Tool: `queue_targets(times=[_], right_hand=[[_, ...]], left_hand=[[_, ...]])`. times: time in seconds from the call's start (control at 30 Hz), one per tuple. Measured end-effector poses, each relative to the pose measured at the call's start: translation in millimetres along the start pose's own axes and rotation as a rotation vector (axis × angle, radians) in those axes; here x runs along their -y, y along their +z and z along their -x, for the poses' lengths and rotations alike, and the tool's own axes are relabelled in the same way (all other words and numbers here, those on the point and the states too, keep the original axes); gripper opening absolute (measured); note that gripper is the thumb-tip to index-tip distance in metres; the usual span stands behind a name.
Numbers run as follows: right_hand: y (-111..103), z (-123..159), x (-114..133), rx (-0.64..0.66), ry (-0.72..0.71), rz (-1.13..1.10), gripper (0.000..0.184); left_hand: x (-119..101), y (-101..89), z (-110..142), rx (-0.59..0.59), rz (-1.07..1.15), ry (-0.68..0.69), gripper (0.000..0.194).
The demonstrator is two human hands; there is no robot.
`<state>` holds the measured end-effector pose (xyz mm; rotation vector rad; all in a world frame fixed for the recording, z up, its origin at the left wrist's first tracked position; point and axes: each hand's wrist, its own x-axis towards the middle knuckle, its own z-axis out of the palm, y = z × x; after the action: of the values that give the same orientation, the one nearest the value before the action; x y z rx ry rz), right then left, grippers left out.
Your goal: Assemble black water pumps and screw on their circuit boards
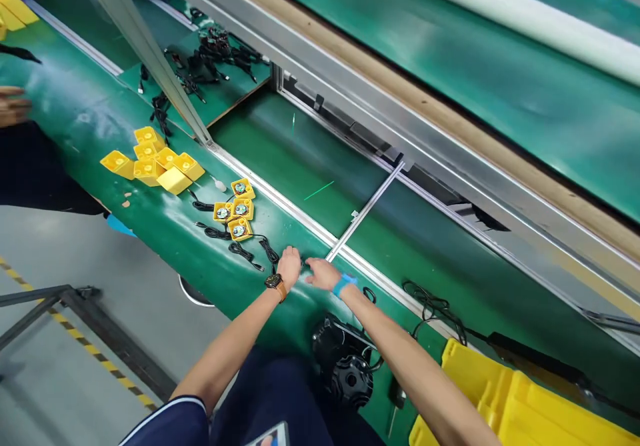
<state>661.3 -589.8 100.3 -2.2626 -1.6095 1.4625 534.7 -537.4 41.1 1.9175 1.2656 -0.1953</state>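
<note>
My left hand (289, 267), with a watch on its wrist, is closed over the green bench, its fingers curled. Just right of it my right hand (323, 274), wearing a blue wristband, has its fingers pinched towards the left. A small dark bit shows between the hands; what they hold is mostly hidden. Left of my left hand lie a coiled black cable (269, 249) and another cable with a plug (245, 254). Beyond these are several open yellow housings (240, 229) with round parts inside and black cables attached.
Yellow boxes (175, 181) are grouped further left, near a heap of black cables (215, 53). A black machine (345, 359) stands before me, a yellow bin (540, 399) at right. A metal bar (370, 206) crosses the sunken belt. Another person's hand (13, 106) shows at far left.
</note>
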Motion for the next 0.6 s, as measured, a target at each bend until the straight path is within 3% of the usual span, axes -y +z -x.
queue_targets(times=[0.1, 0.3, 0.47, 0.6], right_hand=[[13, -28, -5, 0.08, 0.008, 0.102, 0.025], [28, -37, -11, 0.125, -0.001, 0.125, 0.024], [33, -41, -16, 0.081, -0.005, 0.033, 0.027], [25, -41, -9, 0.05, 0.011, 0.001, 0.024]], left_hand=[[10, -8.2, 19, -0.032, 0.159, -0.01, 0.019], [26, -22.0, 92, -0.025, 0.517, -0.036, 0.019], [2, -15.9, 152, 0.065, 0.719, -0.04, 0.026], [-22, -14.6, 187, 0.157, 0.84, -0.041, 0.03]])
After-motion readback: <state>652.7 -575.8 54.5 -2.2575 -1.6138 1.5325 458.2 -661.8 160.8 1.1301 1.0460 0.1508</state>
